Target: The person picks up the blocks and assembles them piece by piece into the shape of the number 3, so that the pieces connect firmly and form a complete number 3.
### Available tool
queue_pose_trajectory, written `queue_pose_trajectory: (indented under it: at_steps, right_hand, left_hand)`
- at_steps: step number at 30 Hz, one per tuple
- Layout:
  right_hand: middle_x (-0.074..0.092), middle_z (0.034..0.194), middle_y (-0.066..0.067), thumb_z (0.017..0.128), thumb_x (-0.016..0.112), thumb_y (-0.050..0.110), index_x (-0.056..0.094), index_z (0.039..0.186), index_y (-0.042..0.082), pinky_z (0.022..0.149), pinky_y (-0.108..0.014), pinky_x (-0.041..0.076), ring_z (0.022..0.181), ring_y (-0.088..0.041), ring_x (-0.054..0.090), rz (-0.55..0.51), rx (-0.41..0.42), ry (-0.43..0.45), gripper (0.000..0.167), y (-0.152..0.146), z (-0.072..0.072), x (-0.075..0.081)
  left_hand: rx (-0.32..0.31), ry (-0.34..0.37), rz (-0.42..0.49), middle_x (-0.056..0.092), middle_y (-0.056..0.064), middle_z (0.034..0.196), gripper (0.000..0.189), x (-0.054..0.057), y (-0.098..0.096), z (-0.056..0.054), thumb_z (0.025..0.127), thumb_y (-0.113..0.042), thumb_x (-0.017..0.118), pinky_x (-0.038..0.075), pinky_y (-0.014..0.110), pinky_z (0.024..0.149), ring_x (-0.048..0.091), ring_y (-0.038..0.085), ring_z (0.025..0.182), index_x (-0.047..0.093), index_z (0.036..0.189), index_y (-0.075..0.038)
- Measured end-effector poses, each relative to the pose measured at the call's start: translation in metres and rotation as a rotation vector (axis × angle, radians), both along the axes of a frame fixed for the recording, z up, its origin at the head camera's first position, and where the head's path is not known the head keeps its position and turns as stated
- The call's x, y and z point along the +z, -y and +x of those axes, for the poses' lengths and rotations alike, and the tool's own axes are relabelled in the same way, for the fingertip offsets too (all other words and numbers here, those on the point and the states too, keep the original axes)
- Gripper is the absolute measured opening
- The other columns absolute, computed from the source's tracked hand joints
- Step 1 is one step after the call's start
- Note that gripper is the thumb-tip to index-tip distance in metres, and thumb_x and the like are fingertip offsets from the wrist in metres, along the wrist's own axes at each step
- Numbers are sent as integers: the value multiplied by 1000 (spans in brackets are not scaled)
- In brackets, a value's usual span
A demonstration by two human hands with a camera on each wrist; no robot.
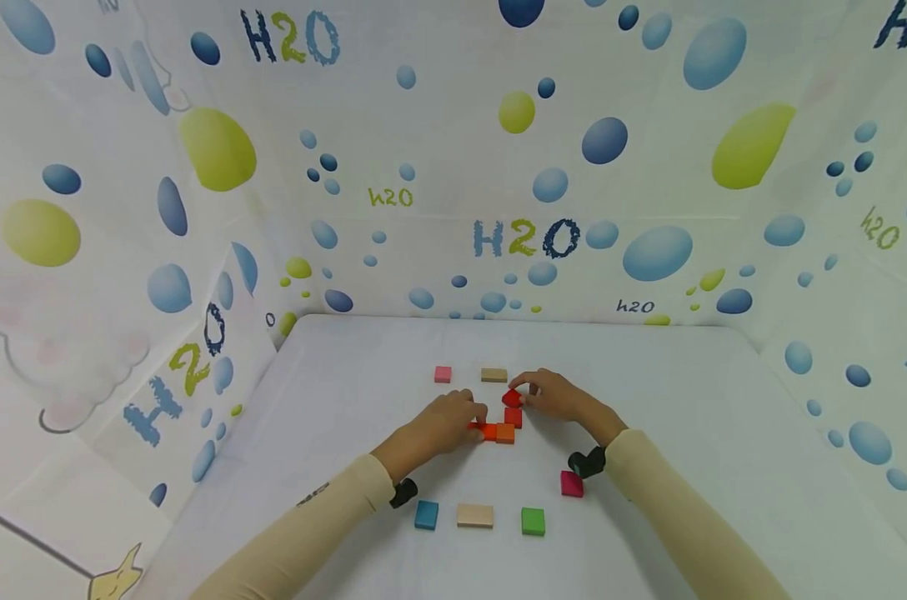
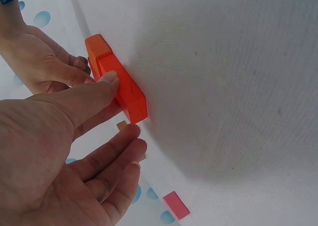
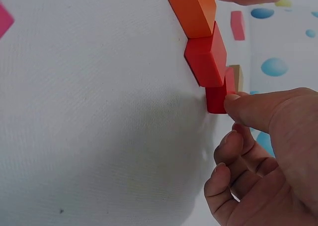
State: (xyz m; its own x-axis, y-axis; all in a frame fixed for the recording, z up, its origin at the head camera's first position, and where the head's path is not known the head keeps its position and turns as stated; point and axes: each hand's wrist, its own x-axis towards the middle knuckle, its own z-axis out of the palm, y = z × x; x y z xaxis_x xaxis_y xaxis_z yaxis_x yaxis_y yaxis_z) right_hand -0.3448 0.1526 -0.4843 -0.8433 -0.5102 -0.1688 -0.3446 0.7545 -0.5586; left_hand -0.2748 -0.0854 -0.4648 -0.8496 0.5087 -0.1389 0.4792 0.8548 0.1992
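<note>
My left hand (image 1: 442, 421) pinches an orange-red block (image 2: 130, 94) between thumb and index finger. One end of it meets an orange block (image 1: 505, 433). A red block (image 1: 513, 417) stands at the orange one's far side, seen from the head. Beyond that, a second red block (image 1: 512, 398) with a pointed outline is pinched by my right hand (image 1: 557, 394). In the right wrist view the thumb lies on this red block (image 3: 215, 101), close against its neighbour, and the other fingers curl loosely below. The index fingertips are mostly hidden.
Farther back lie a pink block (image 1: 443, 374) and a tan block (image 1: 494, 375). Nearer are a blue block (image 1: 427, 515), a longer tan block (image 1: 474, 516), a green block (image 1: 533, 522) and a crimson block (image 1: 571, 483) beside the right wrist. A patterned sheet (image 1: 453, 167) backs the white table (image 1: 348, 358).
</note>
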Motion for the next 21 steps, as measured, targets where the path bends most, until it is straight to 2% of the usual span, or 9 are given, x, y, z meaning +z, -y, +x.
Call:
queue_pose_trajectory:
  at_steps: [14, 21]
  right_hand:
    - [62, 107, -8, 103, 65, 10, 66, 139, 14, 81, -33, 54, 98, -21, 56, -4, -2, 9, 36, 2, 0, 3]
    - [62, 98, -7, 103, 67, 14, 69, 133, 10, 72, -28, 52, 87, -19, 56, -41, -61, -92, 29, 6, -12, 1]
  left_hand:
    - [3, 4, -6, 68, 5, 112, 24, 2, 0, 1, 95, -30, 80, 58, 33, 90, 61, 18, 98, 75, 117, -21]
    - [1, 5, -18, 67, 5, 114, 26, 1, 0, 0, 96, -32, 80, 58, 32, 91, 60, 17, 99, 75, 119, -21]
